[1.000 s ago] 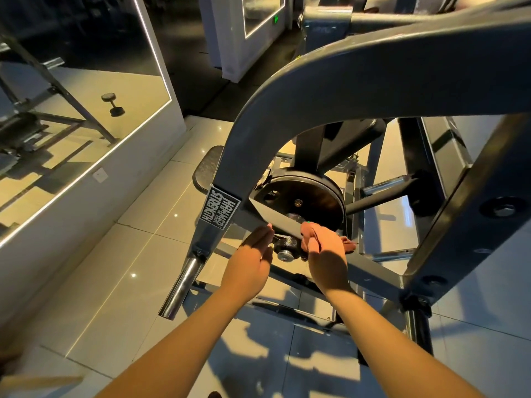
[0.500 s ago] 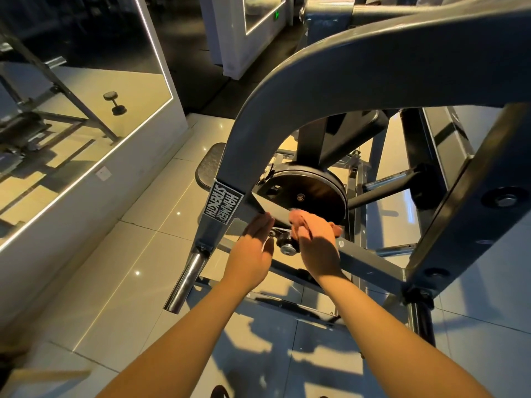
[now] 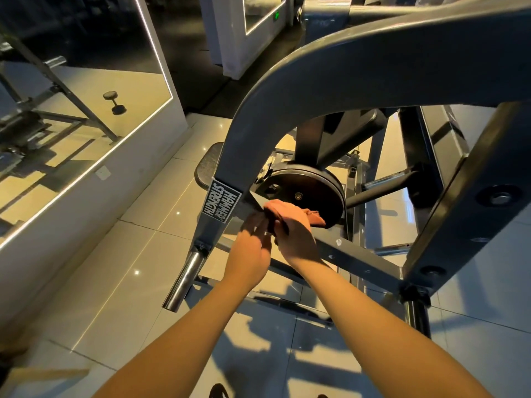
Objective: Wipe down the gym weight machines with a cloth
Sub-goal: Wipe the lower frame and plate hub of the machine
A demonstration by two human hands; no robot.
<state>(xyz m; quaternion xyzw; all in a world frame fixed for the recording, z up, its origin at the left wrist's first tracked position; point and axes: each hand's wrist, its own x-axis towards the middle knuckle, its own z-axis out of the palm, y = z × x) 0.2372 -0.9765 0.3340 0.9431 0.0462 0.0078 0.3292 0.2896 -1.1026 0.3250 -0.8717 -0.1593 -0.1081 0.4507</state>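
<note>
A dark grey weight machine (image 3: 359,70) arches over the view, with a label on its left leg (image 3: 221,201). A black weight plate (image 3: 310,191) sits behind its lower crossbar (image 3: 359,257). My right hand (image 3: 296,234) presses an orange-brown cloth (image 3: 311,216) onto the crossbar close to the left leg, fingers curled over the cloth. My left hand (image 3: 250,248) is just left of it, fingers fairly straight and touching the bar and the cloth's edge.
A chrome peg (image 3: 184,280) sticks out below the left leg. A black seat pad (image 3: 207,165) lies behind it. A mirrored wall (image 3: 71,90) runs along the left, above a tiled floor (image 3: 109,282). Another frame post (image 3: 459,214) rises on the right.
My right hand has slid the cloth leftward along the crossbar towards the left leg, covering the small hub seen earlier. My left hand has stayed close beside it.
</note>
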